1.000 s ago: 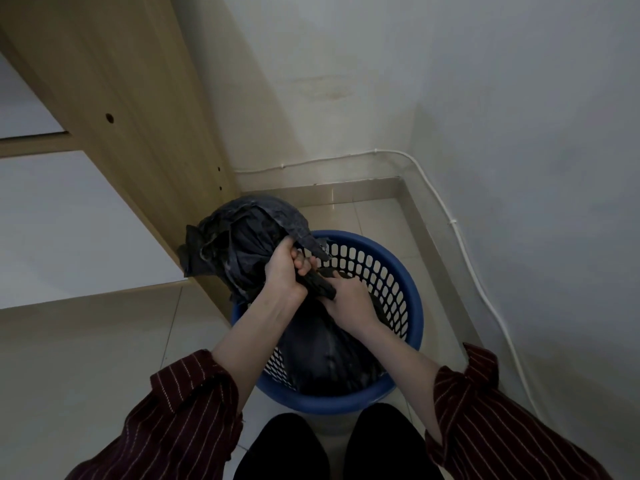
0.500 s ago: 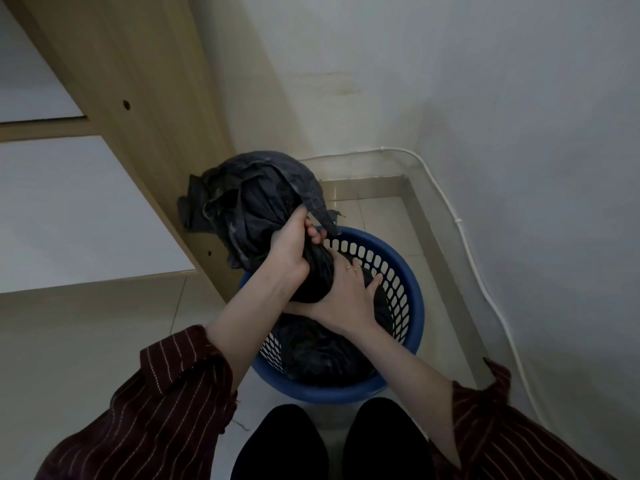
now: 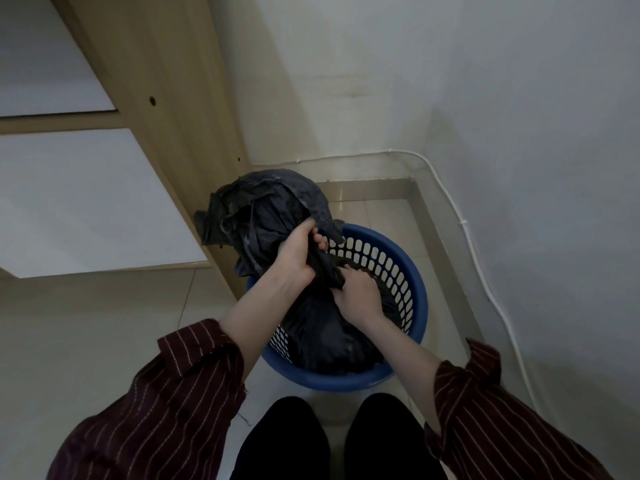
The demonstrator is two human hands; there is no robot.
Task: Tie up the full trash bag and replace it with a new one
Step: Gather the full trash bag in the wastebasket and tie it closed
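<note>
A full black trash bag [image 3: 322, 334] sits inside a round blue perforated bin [image 3: 414, 289] on the tiled floor. The bag's gathered top [image 3: 266, 209] bunches up above the bin's far left rim. My left hand [image 3: 294, 258] is closed around the twisted neck of the bag just below that bunch. My right hand [image 3: 356, 296] grips the neck lower down, right beside the left hand, over the middle of the bin. The lower part of the bag is hidden by the bin wall.
A tall wooden cabinet [image 3: 166, 98] stands directly left of the bin. Walls meet in a corner behind it, with a white cable [image 3: 474, 258] running along the right wall. My two dark shoes [image 3: 339, 441] stand just in front of the bin.
My right hand, flat with spread fingers against the bag half a second ago, has closed on the bag's neck. The left hand has kept its grip on the neck throughout.
</note>
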